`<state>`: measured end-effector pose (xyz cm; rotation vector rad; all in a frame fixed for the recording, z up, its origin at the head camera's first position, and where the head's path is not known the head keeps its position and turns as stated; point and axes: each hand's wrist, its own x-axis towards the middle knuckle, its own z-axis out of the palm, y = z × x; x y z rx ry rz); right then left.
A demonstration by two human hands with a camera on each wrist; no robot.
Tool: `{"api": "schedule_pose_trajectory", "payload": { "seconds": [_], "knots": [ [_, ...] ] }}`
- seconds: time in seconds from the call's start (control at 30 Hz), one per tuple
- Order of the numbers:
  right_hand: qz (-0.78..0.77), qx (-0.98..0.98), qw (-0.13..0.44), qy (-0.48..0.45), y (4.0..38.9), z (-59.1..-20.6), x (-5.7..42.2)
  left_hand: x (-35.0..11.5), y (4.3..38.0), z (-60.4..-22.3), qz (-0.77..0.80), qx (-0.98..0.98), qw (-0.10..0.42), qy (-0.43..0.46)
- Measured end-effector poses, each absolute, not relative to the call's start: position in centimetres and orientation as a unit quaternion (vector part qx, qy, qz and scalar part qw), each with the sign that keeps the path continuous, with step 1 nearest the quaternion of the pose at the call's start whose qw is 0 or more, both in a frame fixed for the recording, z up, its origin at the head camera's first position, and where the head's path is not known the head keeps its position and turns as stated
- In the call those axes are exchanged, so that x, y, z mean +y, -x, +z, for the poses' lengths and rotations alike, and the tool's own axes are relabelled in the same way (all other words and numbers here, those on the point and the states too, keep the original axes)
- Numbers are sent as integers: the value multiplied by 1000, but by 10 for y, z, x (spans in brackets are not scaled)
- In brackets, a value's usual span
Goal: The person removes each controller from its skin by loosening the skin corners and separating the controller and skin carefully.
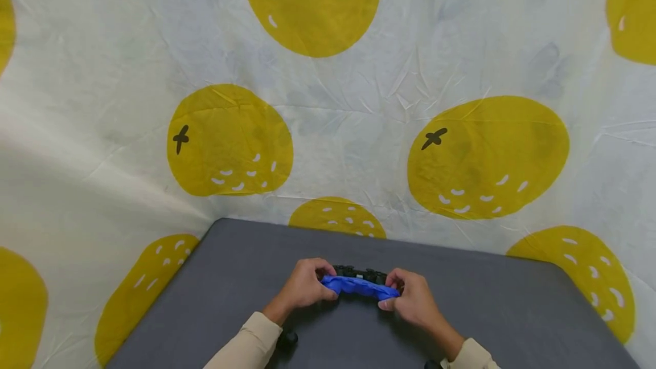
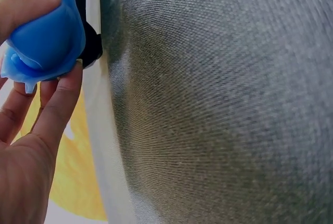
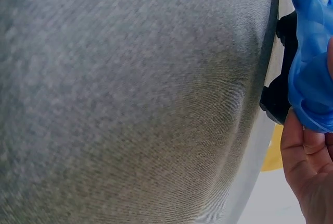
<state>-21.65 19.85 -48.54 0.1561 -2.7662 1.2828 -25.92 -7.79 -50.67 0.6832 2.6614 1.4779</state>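
Observation:
Above the grey table, both hands hold a black game controller with a soft blue rubbery cover on the side toward me. My left hand pinches the left end, thumb on the cover and fingers behind. At the opposite end, my right hand grips in much the same way. The left wrist view shows the cover bulging round one end of the controller, with a loose, wrinkled edge. In the right wrist view, dark stick-like knobs of the controller stick out past the cover.
The table has a dark grey cloth surface. Behind and to the left hangs a white sheet printed with yellow fruit shapes, meeting the table's far edge. A dark round object shows beside the left sleeve.

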Motion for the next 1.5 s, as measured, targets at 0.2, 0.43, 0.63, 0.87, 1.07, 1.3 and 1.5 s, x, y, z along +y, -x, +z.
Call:
{"api": "schedule_pose_trajectory", "payload": {
  "seconds": [0.2, 0.43, 0.63, 0.87, 1.07, 1.3, 1.5],
  "knots": [
    [423, -903, 47, -61, 217, -485, 199, -78, 261, -507, 476, 853, 5, -215],
    [431, -899, 48, -65, 216, -485, 200, -76, 260, -504, 473, 856, 9, -210],
    [420, -905, 37, -58, 211, -491, 199, -76, 254, -504, 474, 856, 26, -203],
    [425, -903, 39, -54, 207, -492, 197, -77, 252, -506, 478, 853, 11, -209],
    [418, -907, 38, -46, 206, -489, 195, -78, 253, -505, 472, 856, 19, -211],
    [409, -911, 44, -35, 203, -487, 192, -80, 254, -505, 478, 851, 35, -214],
    [398, -915, 52, -29, 203, -484, 188, -83, 256, -508, 481, 848, 35, -221]
  ]
}}
